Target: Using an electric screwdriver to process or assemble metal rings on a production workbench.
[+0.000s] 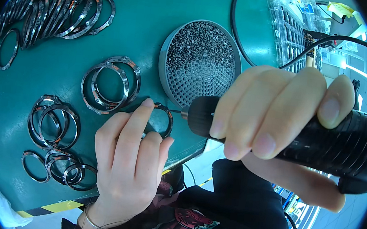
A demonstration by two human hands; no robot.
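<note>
With its fingers closed, my left hand [130, 162] holds a dark metal ring [171, 121] near the table's front edge. The ring has small marks and orange patches on its rim; my fingers hide its left part. My right hand [276, 110] is wrapped round a black electric screwdriver [335, 142] held level, its thin bit pointing left. The bit's tip is at or very near the ring's right rim; I cannot tell whether they touch. Just behind stands a round grey dish [163, 68] with a perforated plate and many tiny dark screws [210, 40] across its far half.
Two overlapping rings [85, 85] lie left of the dish. More rings [76, 126] are piled at the front left, and long rows of them [42, 17] fill the far left. A black cable [234, 22] curves behind the dish. Clear plastic trays [284, 36] stand at the far right.
</note>
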